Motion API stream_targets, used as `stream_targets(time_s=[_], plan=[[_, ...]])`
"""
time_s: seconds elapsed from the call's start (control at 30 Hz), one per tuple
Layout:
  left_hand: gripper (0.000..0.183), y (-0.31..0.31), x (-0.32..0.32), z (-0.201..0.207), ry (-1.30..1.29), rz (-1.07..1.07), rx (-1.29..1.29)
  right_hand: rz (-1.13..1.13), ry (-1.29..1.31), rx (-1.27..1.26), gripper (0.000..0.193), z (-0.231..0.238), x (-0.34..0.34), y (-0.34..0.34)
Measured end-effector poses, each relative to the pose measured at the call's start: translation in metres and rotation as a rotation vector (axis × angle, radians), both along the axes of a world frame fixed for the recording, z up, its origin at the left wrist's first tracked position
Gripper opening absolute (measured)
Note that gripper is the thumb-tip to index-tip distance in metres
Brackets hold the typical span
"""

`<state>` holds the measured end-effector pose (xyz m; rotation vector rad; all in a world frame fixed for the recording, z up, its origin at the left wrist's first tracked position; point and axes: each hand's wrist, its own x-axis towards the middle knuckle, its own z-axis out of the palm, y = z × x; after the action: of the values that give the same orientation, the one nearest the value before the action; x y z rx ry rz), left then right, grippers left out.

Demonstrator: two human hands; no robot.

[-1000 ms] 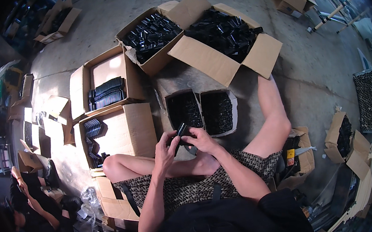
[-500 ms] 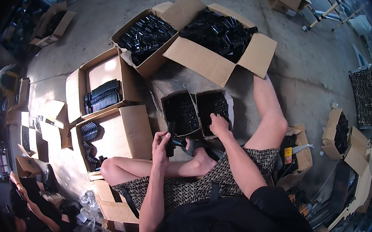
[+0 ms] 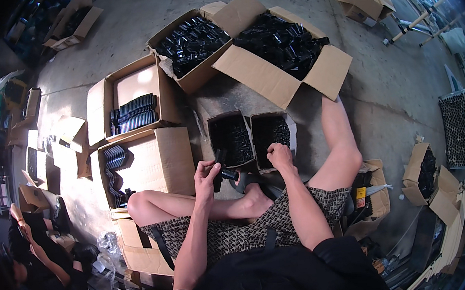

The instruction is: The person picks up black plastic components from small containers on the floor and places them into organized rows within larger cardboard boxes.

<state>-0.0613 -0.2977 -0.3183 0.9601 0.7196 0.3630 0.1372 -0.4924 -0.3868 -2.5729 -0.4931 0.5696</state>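
My left hand (image 3: 206, 174) is closed around a black plastic piece (image 3: 220, 158), which has a branching, angular shape. Its far end points toward two small cardboard boxes in front of me. The left small box (image 3: 210, 126) and the right small box (image 3: 293, 133) both hold many tiny black parts. Over the near part of the right one is my right hand (image 3: 280, 156), fingers pinched together. Whatever sits between those fingertips is too small to make out.
Behind the small boxes, two large cartons (image 3: 255, 64) are heaped with glossy black pieces. On the left, two cartons (image 3: 175, 156) hold neatly stacked black pieces. My bent legs frame the work spot. Another person (image 3: 38, 247) sits at the lower left. A carton (image 3: 379, 187) stands beside my right knee.
My right hand has drawn up and back from inside the right small box, its fingers now pinched. The left hand keeps its hold on the black plastic piece. The whole view has shifted slightly.
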Motion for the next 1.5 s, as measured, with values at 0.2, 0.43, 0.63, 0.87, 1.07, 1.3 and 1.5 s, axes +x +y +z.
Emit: stream_targets(time_s=[0.2, 0.43, 0.63, 0.87, 1.07, 1.3, 1.5], plan=[[0.019, -0.001, 0.0, 0.004, 0.006, -0.002, 0.044, -0.095, 0.353, 0.596, 0.019, 0.043, -0.007, 0.018], [0.018, -0.002, 0.0, -0.001, 0.031, -0.018, 0.063, -0.032, 0.637, 0.833, 0.028, 0.07, -0.056, 0.06], [0.017, -0.002, 0.0, 0.006, 0.033, -0.003, 0.093, -0.056, 0.766, 0.754, 0.02, 0.081, -0.068, 0.073], [0.017, -0.002, 0.001, 0.006, 0.026, -0.013, 0.128, -0.077, 0.749, 0.736, 0.022, 0.082, -0.069, 0.074], [0.016, -0.002, 0.003, 0.006, 0.007, -0.004, 0.168, -0.192, 0.726, 0.784, 0.022, 0.073, -0.08, 0.077], [0.017, -0.002, 0.003, 0.005, 0.011, -0.002, 0.187, -0.217, 0.714, 0.75, 0.024, 0.072, -0.084, 0.079], [0.019, -0.002, 0.003, -0.005, 0.021, -0.005, 0.215, -0.055, 0.409, 0.66, 0.035, 0.053, -0.089, 0.082]])
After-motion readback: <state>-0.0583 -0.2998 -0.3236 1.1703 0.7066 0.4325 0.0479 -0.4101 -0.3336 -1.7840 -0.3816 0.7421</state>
